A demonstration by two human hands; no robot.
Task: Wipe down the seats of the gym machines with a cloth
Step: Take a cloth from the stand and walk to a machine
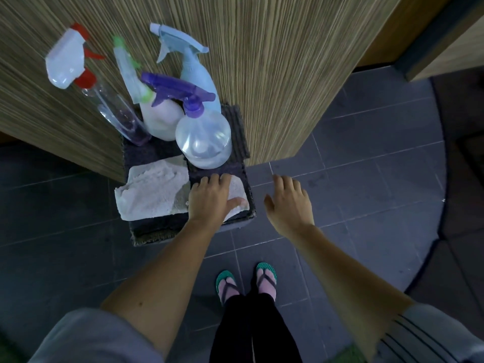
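A small white cloth (238,190) lies on a low stand covered in dark carpet (154,227), set against a wood-grain wall. My left hand (209,200) rests on this cloth, palm down, thumb stretched across it, and covers most of it. A larger folded white cloth (152,192) lies just left of that hand on the same stand. My right hand (288,205) hovers to the right of the stand over the floor, fingers spread and holding nothing. No gym machine seat is in view.
Several spray bottles stand at the back of the stand: a round clear one with a purple trigger (203,138), a light blue one (195,72), and a red-and-white one (76,64). Grey floor tiles (353,158) lie to the right. My feet in green sandals (245,280) are below.
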